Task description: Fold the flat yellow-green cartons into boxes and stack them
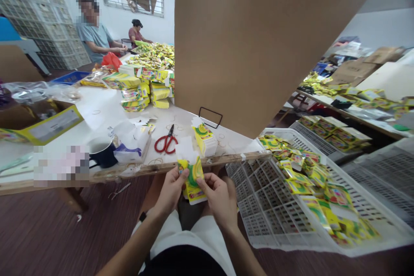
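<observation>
Over my lap, both hands grip a yellow and green printed carton with white flaps standing up at its top. My left hand pinches its left side, thumb on the front. On the right side, my right hand presses it between thumb and fingers. Just beyond, on the table edge, stands a stack of flat cartons in the same print. Red-handled scissors lie to the left of that stack. Whether the carton holds anything inside is hidden.
A white plastic basket full of similar packs stands at my right. A large cardboard sheet rises behind the table. To the left are a dark mug and an open box. Two people sit at the far end near a heap of packs.
</observation>
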Tool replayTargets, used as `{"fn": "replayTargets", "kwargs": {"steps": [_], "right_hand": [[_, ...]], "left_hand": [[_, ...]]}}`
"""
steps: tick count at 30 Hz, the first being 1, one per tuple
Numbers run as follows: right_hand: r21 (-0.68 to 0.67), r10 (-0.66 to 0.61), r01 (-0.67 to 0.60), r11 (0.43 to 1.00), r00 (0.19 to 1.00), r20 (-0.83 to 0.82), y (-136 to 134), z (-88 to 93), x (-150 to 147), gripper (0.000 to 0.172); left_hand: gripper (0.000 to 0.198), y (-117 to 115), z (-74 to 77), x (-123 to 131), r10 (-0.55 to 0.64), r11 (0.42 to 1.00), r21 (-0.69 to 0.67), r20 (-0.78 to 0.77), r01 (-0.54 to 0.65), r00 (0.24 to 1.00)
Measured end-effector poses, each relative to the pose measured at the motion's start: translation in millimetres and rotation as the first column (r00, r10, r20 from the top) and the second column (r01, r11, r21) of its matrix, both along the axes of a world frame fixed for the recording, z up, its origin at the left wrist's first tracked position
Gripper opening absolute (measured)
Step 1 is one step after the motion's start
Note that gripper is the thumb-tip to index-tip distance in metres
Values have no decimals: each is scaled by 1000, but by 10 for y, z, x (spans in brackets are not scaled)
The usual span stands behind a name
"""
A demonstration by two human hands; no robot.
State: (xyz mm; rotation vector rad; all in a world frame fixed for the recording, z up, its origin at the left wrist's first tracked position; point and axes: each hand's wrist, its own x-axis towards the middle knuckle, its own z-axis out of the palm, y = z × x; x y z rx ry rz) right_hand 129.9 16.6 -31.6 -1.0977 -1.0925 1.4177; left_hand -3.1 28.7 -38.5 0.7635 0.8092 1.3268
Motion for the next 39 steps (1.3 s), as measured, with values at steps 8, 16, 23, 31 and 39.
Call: {"fn": "replayTargets", "kwargs": {"steps": [8,16,23,31,39], "right_hand": [[262,-200,104,960,904,377,-37,162,98,21],[305,69,-133,943,975,211,152,109,338,42],[341,58,-227,912,896,441,172,173,499,16],[388,-36,-73,919,963,266,162,114,450,33],[338,-13,-192,921,854,521,178,176,604,33]], "left_hand": [[58,-38,15,26,81,992,109,-189,-61,979],[48,-95,108,-8,-159,971,136,-248,197,956],[32,-133,81,31,-273,945,103,-271,310,923],[63,-149,134,54,-238,955,114,-245,272,940],[47,-134,116,53,-147,970,133,-355,206,923]]}}
